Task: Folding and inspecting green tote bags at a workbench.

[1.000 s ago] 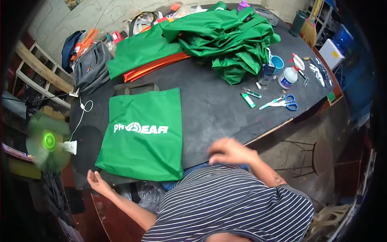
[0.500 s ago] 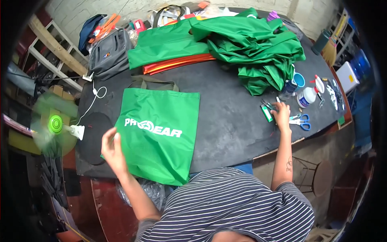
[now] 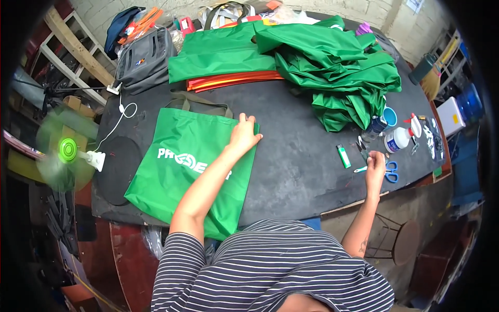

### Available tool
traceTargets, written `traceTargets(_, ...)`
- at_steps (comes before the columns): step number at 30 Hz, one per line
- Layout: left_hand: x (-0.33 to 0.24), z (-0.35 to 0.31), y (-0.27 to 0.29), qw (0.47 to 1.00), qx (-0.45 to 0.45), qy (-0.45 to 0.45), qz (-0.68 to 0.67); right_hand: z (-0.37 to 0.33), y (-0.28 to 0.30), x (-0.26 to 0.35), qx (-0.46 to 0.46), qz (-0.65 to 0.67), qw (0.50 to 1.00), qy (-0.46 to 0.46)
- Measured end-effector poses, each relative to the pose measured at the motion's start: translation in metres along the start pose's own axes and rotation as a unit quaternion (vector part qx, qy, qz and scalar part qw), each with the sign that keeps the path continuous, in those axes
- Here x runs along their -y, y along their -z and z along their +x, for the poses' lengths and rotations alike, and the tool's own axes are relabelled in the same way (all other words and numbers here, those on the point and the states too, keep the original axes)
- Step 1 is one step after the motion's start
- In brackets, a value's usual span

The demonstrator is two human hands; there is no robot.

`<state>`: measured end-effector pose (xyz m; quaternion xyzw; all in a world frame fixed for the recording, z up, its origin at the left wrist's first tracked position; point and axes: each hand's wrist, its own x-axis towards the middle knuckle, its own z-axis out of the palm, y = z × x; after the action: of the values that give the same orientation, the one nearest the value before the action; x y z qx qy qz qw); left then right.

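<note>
A green tote bag (image 3: 171, 179) with a white print and dark handles lies flat in front of me at the left. Across it reaches my left arm; my left hand (image 3: 243, 136) rests on its upper right corner, thumb and fingers apart. My right hand (image 3: 375, 169) is at the table's right side, fingers curled together over a slim teal-and-white tool (image 3: 361, 169). Whatever is between those fingers is hidden. Blue-handled scissors (image 3: 391, 172) lie just right of this hand. Small dark snips (image 3: 362, 147) are by its fingertips, and a green lighter (image 3: 343, 156) lies to its left.
A heap of green fabric (image 3: 338, 67) covers the far side, beside folded green pieces (image 3: 218, 54) over orange ones (image 3: 234, 80). A spray bottle (image 3: 397, 139) and blue cup (image 3: 389, 117) stand at right. A small fan (image 3: 67, 151) spins at left, near a grey backpack (image 3: 148, 60).
My left hand has moved from the bag's left edge across to its upper right corner. My right hand has shifted slightly right and nearer, uncovering the lighter and snips more.
</note>
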<state>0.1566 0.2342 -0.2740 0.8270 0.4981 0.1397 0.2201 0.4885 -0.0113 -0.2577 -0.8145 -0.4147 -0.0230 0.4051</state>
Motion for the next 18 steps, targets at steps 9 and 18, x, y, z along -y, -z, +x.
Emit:
traceTargets(9, -0.038, -0.052, 0.041, 0.949, -0.122, -0.11, -0.269, -0.018, -0.077, 0.12, 0.269, 0.386, 0.878, -0.086)
traceTargets(18, -0.039, -0.08, 0.043, 0.909, -0.135, -0.096, -0.383, -0.019, -0.137, 0.178, 0.323, 0.476, 0.817, -0.037)
